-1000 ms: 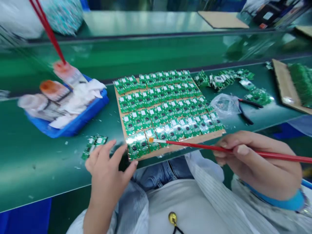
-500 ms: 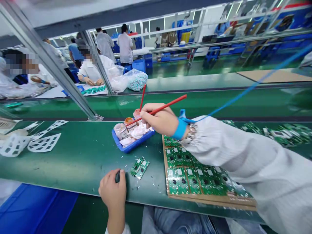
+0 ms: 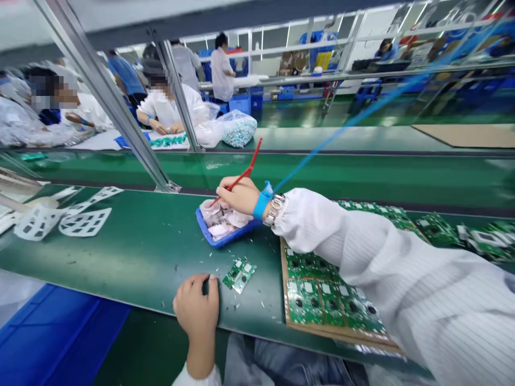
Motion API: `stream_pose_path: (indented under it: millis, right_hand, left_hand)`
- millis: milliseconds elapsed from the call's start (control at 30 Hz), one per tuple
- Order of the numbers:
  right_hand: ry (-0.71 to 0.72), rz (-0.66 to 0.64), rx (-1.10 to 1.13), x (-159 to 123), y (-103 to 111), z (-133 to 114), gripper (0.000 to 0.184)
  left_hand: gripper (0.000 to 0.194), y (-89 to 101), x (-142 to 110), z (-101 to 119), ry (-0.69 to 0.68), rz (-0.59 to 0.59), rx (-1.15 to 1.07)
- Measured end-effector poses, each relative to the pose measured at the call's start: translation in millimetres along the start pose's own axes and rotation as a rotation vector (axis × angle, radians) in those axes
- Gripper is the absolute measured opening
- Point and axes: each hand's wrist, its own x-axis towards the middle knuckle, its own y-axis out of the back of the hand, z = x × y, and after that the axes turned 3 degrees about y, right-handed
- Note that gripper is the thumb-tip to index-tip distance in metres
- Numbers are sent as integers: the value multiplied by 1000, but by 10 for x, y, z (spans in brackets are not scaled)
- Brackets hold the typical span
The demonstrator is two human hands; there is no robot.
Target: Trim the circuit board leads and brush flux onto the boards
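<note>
My right hand (image 3: pixel 240 196) pinches a thin red stick (image 3: pixel 242 176), its lower end down at a small jar (image 3: pixel 209 210). The jar sits with crumpled whitish material (image 3: pixel 232 219) in a blue tray (image 3: pixel 219 242). Behind my hand a second red stick (image 3: pixel 257 150) leans upward; its lower end is hidden. My left hand (image 3: pixel 197 300) rests at the table's front edge with curled fingers; what it holds, if anything, is hidden. Beside it lie small green circuit boards (image 3: pixel 240 274) close together.
Rows of circuit boards (image 3: pixel 317 300) lie on cardboard at right, partly under my sleeve, with more loose boards (image 3: pixel 438 228) beyond. White cut-out sheets (image 3: pixel 85 221) lie at left. A metal post (image 3: pixel 104 102) rises from the table. A blue strap (image 3: pixel 322 145) runs from my right wrist. Co-workers sit opposite.
My right hand has lowered the red stick toward the jar at the tray's left end, and the stick is tilted more steeply. My left hand stays curled by the boards. The view has shifted slightly.
</note>
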Motion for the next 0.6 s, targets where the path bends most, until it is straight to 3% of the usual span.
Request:
stream_pose_path:
  millis: [100, 200, 267, 333, 433, 533, 600]
  right_hand:
    - [-64, -75, -12, -4, -11, 9, 21]
    - [-160, -231, 20, -76, 107, 94, 22]
    - [-235, -337, 94, -192, 320, 144, 26]
    - [-278, -402, 167, -383, 662, 136, 20]
    - [-250, -475, 235, -881, 1323, 37, 10]
    - [-162, -291, 407, -1621, 1851, 120, 21]
    - [-101, -196, 341, -2103, 2005, 391, 30]
  left_hand:
    - [32, 14, 7, 33, 29, -19, 24]
    - [34, 20, 11, 57, 47, -39, 46]
    - [35, 31, 10, 61, 47, -44, 60]
    - [36, 45, 11, 52, 35, -44, 70]
    - [38, 51, 29, 15, 7, -46, 73]
    - [40, 24, 71, -29, -4, -50, 67]
    - [42, 5, 97, -45, 10, -49, 60]
